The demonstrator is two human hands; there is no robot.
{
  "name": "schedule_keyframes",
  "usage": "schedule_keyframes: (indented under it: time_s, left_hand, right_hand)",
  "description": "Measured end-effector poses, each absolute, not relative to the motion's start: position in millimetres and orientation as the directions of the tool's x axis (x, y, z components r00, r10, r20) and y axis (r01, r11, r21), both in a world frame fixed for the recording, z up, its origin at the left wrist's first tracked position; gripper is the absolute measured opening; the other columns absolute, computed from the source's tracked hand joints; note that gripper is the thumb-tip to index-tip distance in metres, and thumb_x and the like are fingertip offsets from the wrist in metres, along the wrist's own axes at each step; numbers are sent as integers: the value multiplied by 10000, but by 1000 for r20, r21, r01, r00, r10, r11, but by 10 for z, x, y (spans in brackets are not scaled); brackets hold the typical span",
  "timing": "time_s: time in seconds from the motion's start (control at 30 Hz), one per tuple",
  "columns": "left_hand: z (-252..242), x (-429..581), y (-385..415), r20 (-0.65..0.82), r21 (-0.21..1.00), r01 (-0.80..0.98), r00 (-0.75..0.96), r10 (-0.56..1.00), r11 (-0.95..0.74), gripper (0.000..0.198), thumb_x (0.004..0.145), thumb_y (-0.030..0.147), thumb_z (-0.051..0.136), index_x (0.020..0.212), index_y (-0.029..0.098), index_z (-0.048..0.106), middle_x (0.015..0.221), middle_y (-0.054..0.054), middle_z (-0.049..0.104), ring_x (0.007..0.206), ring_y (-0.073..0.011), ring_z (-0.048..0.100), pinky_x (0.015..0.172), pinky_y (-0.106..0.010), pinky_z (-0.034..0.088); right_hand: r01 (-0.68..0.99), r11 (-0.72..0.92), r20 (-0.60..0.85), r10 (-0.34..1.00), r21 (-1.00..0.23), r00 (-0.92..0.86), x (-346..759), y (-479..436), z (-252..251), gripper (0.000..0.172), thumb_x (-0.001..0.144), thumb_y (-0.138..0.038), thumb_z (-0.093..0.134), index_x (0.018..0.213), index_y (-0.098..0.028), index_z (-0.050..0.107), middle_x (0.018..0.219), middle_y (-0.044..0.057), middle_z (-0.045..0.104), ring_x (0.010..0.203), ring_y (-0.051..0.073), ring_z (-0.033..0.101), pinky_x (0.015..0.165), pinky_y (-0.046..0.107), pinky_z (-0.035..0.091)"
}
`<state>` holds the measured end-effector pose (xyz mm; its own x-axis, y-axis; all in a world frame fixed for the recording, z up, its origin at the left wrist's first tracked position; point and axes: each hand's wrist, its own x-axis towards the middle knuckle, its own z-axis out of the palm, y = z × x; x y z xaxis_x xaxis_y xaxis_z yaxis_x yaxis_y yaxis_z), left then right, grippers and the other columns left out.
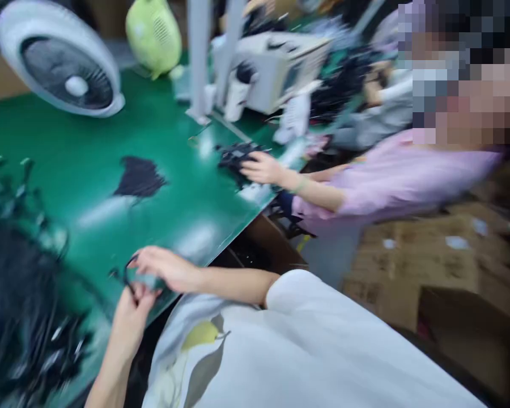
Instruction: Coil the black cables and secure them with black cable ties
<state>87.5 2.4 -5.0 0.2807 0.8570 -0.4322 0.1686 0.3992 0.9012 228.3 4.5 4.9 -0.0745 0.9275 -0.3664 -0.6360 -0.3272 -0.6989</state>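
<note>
At the near edge of the green table, both my hands are closed around a thin black cable (128, 281) that bends in a loop between them. My left hand (131, 311) pinches its lower part. My right hand (164, 267) has its fingers curled at the upper part, a little above the left. A small dark end of the cable sticks out to the left. Beside my left hand lies a large pile of black cables (17, 289) with connector ends, blurred. Farther in on the table is a small heap of dark, thin pieces (139, 177), too blurred to name.
On the green table (89, 147) stand a white fan (76, 85), a yellow-green fan-like device (153, 37) and a pale box-shaped machine (276, 68). To the right, a co-worker's hand (261, 168) touches black items. Cardboard boxes (391, 266) stand behind on the right.
</note>
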Motion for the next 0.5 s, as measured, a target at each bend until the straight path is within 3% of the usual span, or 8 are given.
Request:
schedule_keyframes:
  time_s: [0.1,0.17,0.23,0.3,0.37,0.43,0.5]
  left_hand:
    - [29,936,-42,-425,905,194,390,817,379,439,616,314,826,666,203,404,624,73,385,592,-92,362,583,-215,381]
    - [25,941,0,-432,902,219,420,798,372,410,605,248,825,722,198,435,636,79,385,584,-87,361,558,-211,340]
    - [7,936,30,-452,886,312,419,788,342,376,594,212,815,763,186,481,643,71,423,582,-93,380,536,-214,311]
    - [-21,920,20,-475,865,394,446,758,310,312,604,202,788,761,177,519,623,58,468,569,-107,402,520,-224,297]
    - [-59,893,-23,-486,857,425,481,730,291,258,619,221,769,728,177,539,595,42,506,551,-124,425,511,-238,302]
    - [-80,869,-75,-488,848,452,464,739,276,259,621,273,776,702,183,547,589,26,539,545,-144,456,511,-254,326]
    - [-46,867,-105,-481,819,522,401,780,237,282,629,345,780,710,186,562,597,16,563,578,-176,506,531,-274,378]
  right_hand:
    - [-685,-318,-351,931,-655,-97,2252,-6,40,184,919,-344,555,873,-166,546,951,28,636,815,83,590,742,210,481]
    - [-641,-339,-339,932,-689,-129,2241,-22,16,256,952,-432,463,958,-183,525,985,34,634,757,88,578,663,220,479]
    - [-490,-337,-315,940,-804,-130,2226,-57,-6,258,952,-439,442,981,-193,515,968,18,612,699,83,538,601,211,450]
    - [-272,-277,-261,961,-922,-95,2200,-90,-33,202,920,-394,501,936,-192,513,905,-9,573,714,80,513,636,204,442]
    - [-118,-261,-254,965,-958,-69,2170,-95,-58,187,881,-363,563,890,-191,488,824,-33,528,735,83,506,675,203,442]
    - [-146,-348,-339,937,-926,-83,2151,-75,-47,221,873,-369,587,948,-205,458,770,-56,515,675,81,505,619,196,437]
    - [-305,-430,-411,903,-850,-127,2144,-49,25,249,899,-361,576,1053,-224,436,744,-71,527,595,68,502,550,178,422]
